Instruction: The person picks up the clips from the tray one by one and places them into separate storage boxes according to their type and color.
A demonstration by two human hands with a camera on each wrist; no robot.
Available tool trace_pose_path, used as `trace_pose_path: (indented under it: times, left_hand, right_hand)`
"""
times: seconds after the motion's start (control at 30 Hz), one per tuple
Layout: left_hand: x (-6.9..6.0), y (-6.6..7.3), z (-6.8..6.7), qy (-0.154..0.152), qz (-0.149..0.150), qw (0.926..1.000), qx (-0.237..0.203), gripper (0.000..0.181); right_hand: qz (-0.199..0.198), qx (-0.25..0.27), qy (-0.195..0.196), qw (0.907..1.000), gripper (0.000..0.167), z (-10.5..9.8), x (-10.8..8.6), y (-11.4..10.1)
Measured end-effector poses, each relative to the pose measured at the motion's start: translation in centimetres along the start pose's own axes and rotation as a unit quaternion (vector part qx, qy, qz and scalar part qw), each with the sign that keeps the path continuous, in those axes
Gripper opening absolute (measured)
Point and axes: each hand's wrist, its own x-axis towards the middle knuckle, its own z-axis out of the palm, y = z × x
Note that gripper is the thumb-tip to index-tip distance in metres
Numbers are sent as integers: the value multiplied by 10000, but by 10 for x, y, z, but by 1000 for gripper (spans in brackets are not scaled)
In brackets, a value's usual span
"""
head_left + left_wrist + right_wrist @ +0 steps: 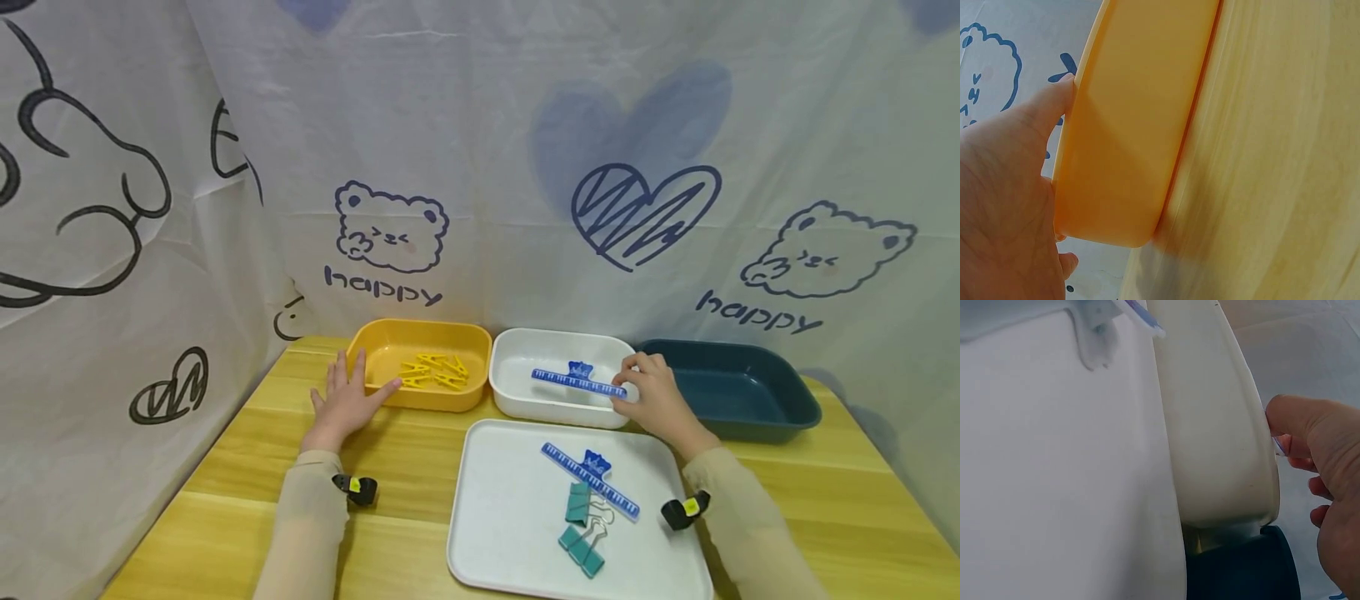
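My left hand [342, 410] rests at the near left corner of the yellow bin [420, 400], fingers spread and thumb on the rim; the left wrist view shows the thumb [1057, 100] there. Inside that bin lie several yellow clothespins [435, 372]. At the white bin [555, 410], my right hand [660, 404] pinches one end of a blue piano-key page clip [577, 381], which lies across the inside. In the right wrist view the fingers mostly hide the clip. A second blue page clip [591, 482] lies on the white tray [502, 517], beside two teal binder clips [581, 552].
A dark teal bin [738, 387] stands right of the white one, behind the right forearm. All three bins form a row along the wooden table's [397, 500] back edge. Behind them hangs a printed white curtain [480, 167].
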Motion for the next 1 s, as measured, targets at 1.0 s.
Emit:
trace_pose_path:
  times: [1.0]
  left_hand:
    - [3, -3, 3, 49, 25, 10000, -20, 102]
  right_hand:
    - [154, -438, -1680, 9847, 11, 18, 39, 4]
